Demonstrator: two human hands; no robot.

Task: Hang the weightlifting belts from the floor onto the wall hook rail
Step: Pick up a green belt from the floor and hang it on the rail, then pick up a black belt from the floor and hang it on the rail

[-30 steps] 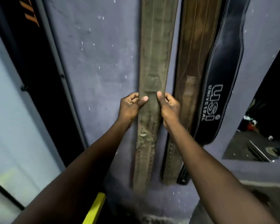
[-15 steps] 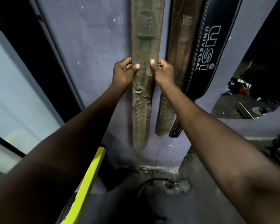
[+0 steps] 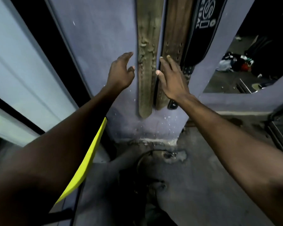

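Both hands [image 3: 147,75] apparently spread beside olive belt [image 3: 147,66].

Two bare forearms reach into view from the bottom corners, each ending in a bare hand. Neither arm has a sleeve, watch, bracelet or glove showing. The left hand [image 3: 121,71] shows a short, pale thumbnail. The right hand [image 3: 171,79] shows short, pale nails on the thumb and two fingers, with tendons raised along its back. No rings are visible on either hand. The rest of the person's body lies outside the frame.
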